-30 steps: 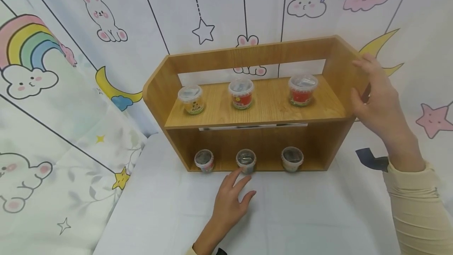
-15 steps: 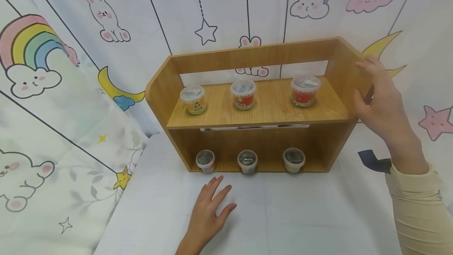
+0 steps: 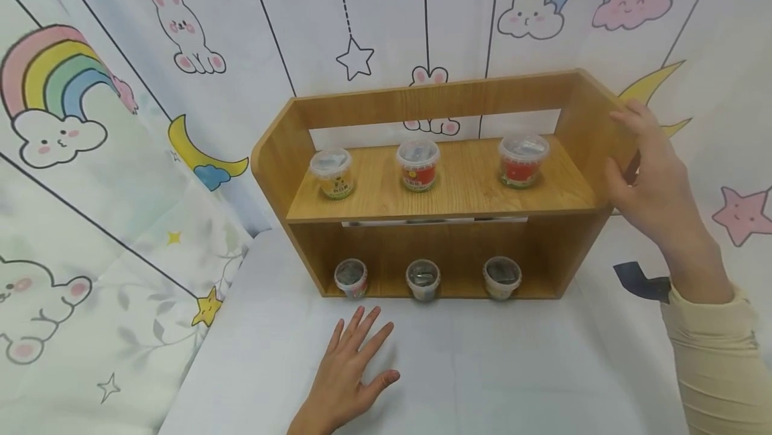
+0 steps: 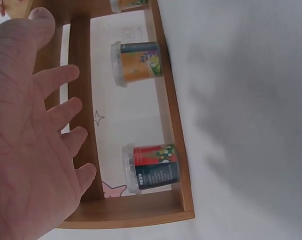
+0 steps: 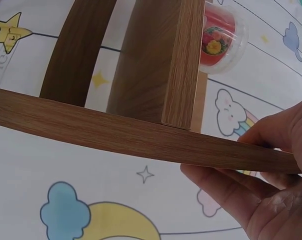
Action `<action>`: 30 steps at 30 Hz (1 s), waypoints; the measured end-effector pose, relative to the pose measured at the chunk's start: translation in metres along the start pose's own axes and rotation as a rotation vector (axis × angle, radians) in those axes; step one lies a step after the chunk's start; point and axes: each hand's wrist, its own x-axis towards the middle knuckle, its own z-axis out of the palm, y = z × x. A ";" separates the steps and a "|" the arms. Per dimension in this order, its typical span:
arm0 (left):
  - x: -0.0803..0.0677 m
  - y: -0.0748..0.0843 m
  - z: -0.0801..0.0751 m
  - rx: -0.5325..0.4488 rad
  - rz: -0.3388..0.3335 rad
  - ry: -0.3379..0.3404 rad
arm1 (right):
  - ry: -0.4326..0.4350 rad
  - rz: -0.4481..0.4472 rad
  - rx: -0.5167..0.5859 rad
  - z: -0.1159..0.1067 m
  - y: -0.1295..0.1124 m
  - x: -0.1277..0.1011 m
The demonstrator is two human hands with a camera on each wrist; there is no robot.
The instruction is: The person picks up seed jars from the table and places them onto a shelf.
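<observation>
A two-tier wooden shelf (image 3: 440, 215) stands on the white table. My right hand (image 3: 654, 180) grips the front edge of its right side panel; in the right wrist view the panel (image 5: 141, 142) runs between thumb and fingers. On the upper tier are a yellow-labelled tub (image 3: 333, 175), a red-labelled tub (image 3: 418, 167) and another red tub (image 3: 522, 161). Three small lidded tubs line the lower tier: left (image 3: 351, 277), middle (image 3: 423, 279) and right (image 3: 502, 277). My left hand (image 3: 346, 375) has its fingers spread in front of the lower left tub, touching none.
A patterned curtain (image 3: 386, 19) hangs right behind the shelf and along the left side. The white tabletop (image 3: 512, 368) stretches out in front of the shelf. A dark strap end (image 3: 639, 281) sticks out at the right wrist.
My left hand has drawn back from the lower middle tub, moving left and nearer to me, and its fingers have spread. The right hand keeps its grip on the shelf; the tubs keep their places.
</observation>
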 end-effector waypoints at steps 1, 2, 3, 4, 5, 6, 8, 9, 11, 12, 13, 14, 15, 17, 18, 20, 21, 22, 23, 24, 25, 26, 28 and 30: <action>0.000 0.000 -0.001 0.003 0.002 -0.018 | -0.003 0.001 -0.003 -0.001 0.000 0.000; 0.000 0.000 -0.001 0.005 0.003 -0.039 | -0.006 0.005 -0.005 -0.001 0.000 -0.001; 0.001 0.000 -0.002 0.005 0.007 -0.056 | -0.009 0.008 -0.008 -0.002 0.000 -0.002; 0.002 0.000 -0.003 0.003 0.013 -0.070 | -0.011 0.009 -0.012 -0.003 0.000 -0.002; 0.003 0.000 -0.004 -0.002 0.017 -0.086 | -0.012 0.008 -0.014 -0.003 0.000 -0.003; 0.004 -0.001 -0.004 -0.002 0.023 -0.096 | -0.013 0.007 -0.016 -0.004 0.000 -0.003; 0.007 -0.002 -0.005 -0.010 0.040 -0.113 | -0.014 0.003 -0.019 -0.005 0.000 -0.004; 0.008 -0.002 -0.006 -0.017 0.051 -0.117 | -0.015 0.002 -0.020 -0.006 0.000 -0.004; 0.010 -0.004 -0.006 -0.031 0.070 -0.128 | -0.023 0.009 -0.013 -0.007 0.000 -0.005; 0.011 -0.004 -0.006 -0.034 0.082 -0.130 | -0.029 0.015 -0.006 -0.007 0.001 -0.005; 0.012 -0.005 -0.007 -0.042 0.093 -0.135 | -0.037 0.021 -0.001 -0.008 0.001 -0.005; 0.013 -0.006 -0.007 -0.048 0.105 -0.134 | -0.042 0.024 0.005 -0.009 0.001 -0.006; 0.014 -0.006 -0.007 -0.049 0.114 -0.139 | -0.052 0.037 0.013 -0.010 0.002 -0.007; 0.016 -0.007 -0.007 -0.046 0.131 -0.151 | -0.064 0.048 0.026 -0.012 0.002 -0.009; 0.017 -0.007 -0.008 -0.048 0.140 -0.158 | -0.068 0.050 0.033 -0.013 0.001 -0.011; 0.018 -0.008 -0.008 -0.052 0.156 -0.174 | -0.067 0.038 0.044 -0.013 0.000 -0.013; 0.019 -0.008 -0.008 -0.053 0.165 -0.185 | -0.068 0.023 0.044 -0.014 0.000 -0.015; 0.019 -0.009 -0.008 -0.055 0.177 -0.193 | -0.062 -0.002 0.040 -0.014 -0.001 -0.016; 0.020 -0.009 -0.008 -0.057 0.188 -0.202 | -0.058 -0.028 0.034 -0.013 -0.001 -0.018; 0.020 -0.009 -0.007 -0.056 0.200 -0.210 | -0.052 -0.053 0.024 -0.013 -0.001 -0.020; 0.020 -0.009 -0.007 -0.055 0.212 -0.220 | -0.045 -0.075 0.011 -0.012 -0.002 -0.022; 0.020 -0.009 -0.006 -0.054 0.225 -0.229 | -0.038 -0.095 -0.005 -0.012 -0.002 -0.025; 0.021 -0.009 -0.004 -0.050 0.250 -0.242 | -0.018 -0.133 -0.036 -0.012 -0.004 -0.031; 0.021 -0.009 -0.003 -0.046 0.268 -0.249 | 0.006 -0.167 -0.069 -0.013 -0.009 -0.036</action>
